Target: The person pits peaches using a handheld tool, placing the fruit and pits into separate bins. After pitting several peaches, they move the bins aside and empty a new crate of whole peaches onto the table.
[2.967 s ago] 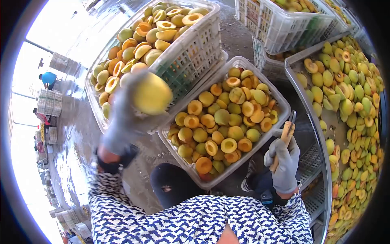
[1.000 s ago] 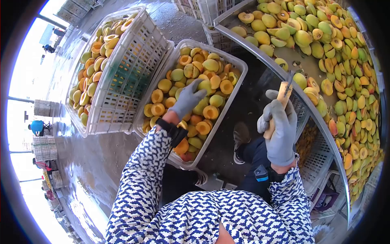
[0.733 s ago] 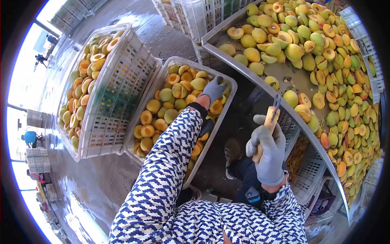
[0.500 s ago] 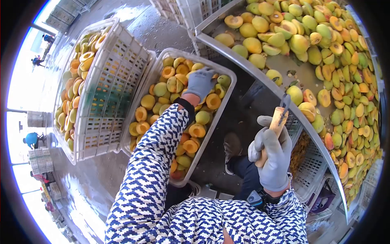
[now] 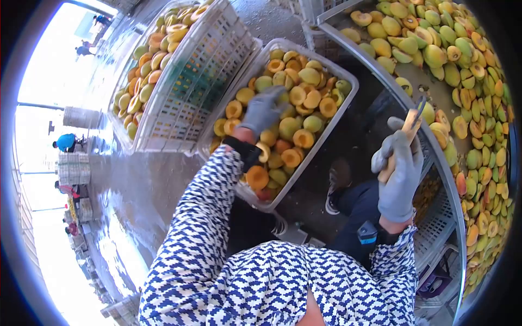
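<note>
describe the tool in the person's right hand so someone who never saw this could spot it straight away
Start at the long metal table heaped with halved fruit on the right. At its near rim the gloved right hand is raised in a fist around a knife. The knife has a pale wooden handle and a short dark metal tip poking up, the only slim stick-like thing among round yellow-green fruit.

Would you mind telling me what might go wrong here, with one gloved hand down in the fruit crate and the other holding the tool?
1. The grey-gloved right hand holds the wooden-handled pitting tool blade up, so a slip might cut.
2. The grey-gloved left hand presses on halved yellow fruit in the white plastic crate, which might bruise.
3. The grey floor shines wet, so feet might slide.
</note>
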